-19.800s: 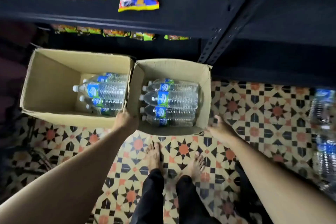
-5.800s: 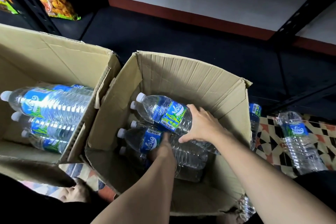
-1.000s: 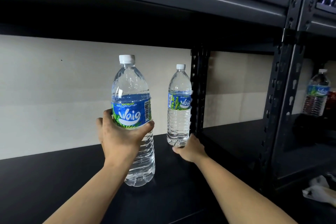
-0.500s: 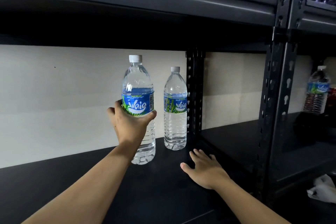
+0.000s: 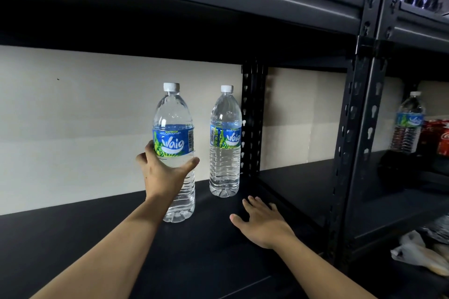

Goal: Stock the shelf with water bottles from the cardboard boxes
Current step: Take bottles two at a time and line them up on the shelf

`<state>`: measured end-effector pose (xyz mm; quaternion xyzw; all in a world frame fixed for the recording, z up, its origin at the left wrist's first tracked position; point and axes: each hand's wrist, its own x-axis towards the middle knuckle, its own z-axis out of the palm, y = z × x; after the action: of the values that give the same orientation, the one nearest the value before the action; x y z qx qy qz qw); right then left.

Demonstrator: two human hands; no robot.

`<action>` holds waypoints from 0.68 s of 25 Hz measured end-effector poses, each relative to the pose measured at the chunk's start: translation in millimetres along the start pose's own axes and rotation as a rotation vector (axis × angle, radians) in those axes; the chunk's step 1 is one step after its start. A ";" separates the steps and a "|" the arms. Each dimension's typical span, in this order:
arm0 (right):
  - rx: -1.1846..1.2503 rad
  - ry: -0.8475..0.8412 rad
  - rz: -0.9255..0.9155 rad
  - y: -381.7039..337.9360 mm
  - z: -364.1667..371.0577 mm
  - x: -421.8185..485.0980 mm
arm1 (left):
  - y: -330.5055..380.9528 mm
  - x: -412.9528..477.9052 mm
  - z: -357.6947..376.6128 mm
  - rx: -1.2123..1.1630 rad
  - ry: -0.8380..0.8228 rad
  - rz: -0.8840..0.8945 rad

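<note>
You face the dark shelf point(image 5: 73, 238). One Waig water bottle point(image 5: 224, 153) stands on it by the post point(image 5: 252, 116). Just left is a second bottle point(image 5: 173, 114), upright, with your left hand point(image 5: 162, 175) grip curled round it. Your right hand point(image 5: 263, 223) is flat, grip wide, holding nothing.

Left hand point(image 5: 165, 175) curled, right hand point(image 5: 263, 224) flat.

Your right hand point(image 5: 264, 223) let go of the clear, blue-labelled plastic water bottle point(image 5: 224, 148) and drew back over the black shelf board point(image 5: 97, 238). Your left hand point(image 5: 162, 175) carried its matching bottle point(image 5: 173, 128) closer beside it.
</note>
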<state>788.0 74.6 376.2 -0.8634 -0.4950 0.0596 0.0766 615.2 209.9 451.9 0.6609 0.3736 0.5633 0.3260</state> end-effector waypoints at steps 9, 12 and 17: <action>0.018 0.047 -0.010 0.4 -1.4 -2.6 | -56.3 -27.2 4.2 0.101 -0.039 -0.187; 0.031 0.057 -0.016 -1.0 -3.8 -3.1 | -57.2 -20.3 8.5 0.092 -0.032 -0.226; 0.030 0.066 -0.014 -1.0 -3.5 -2.6 | -68.3 -9.4 13.0 0.113 -0.075 -0.260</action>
<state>786.4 72.6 379.9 -0.8601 -0.4975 0.0379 0.1061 618.6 236.4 387.0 0.6450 0.4747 0.4693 0.3720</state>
